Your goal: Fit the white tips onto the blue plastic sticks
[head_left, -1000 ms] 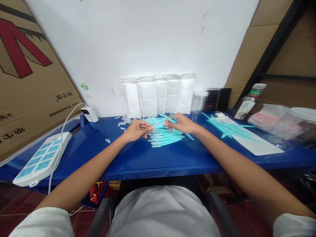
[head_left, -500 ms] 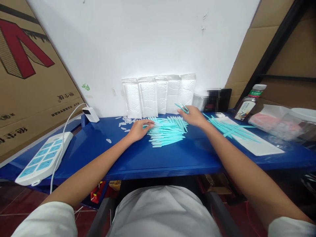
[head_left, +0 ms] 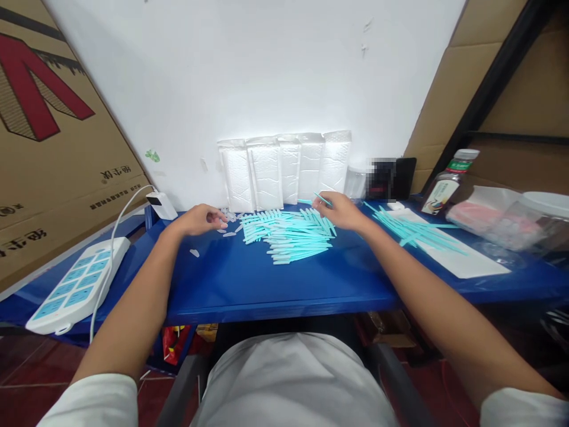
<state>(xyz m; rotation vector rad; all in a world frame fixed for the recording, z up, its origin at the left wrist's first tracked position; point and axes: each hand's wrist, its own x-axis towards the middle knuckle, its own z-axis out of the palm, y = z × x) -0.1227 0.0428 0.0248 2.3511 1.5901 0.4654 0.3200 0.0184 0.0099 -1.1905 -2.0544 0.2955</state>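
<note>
Right hand [head_left: 340, 210] pinched narrow on at least one teal stick [head_left: 320, 197], held above the far right end of the main stick pile [head_left: 302, 242]. Left hand [head_left: 195, 220] half-curled, fingertips at the small translucent pieces [head_left: 230, 233] left of the pile; too small to tell if it grips one. Step looks like picking: stick ready on the right, left at the pieces. Next move seems to call for a fine fingertip pinch on a single piece, neighbours undisturbed, right hand keeping its stick steady. Pile sits mid-table on the blue table [head_left: 249, 287], sticks roughly side by side. Further out: loose sticks [head_left: 413, 231] partly over a white sheet [head_left: 478, 264] at right, padded mailers [head_left: 267, 178] against the wall behind
</note>
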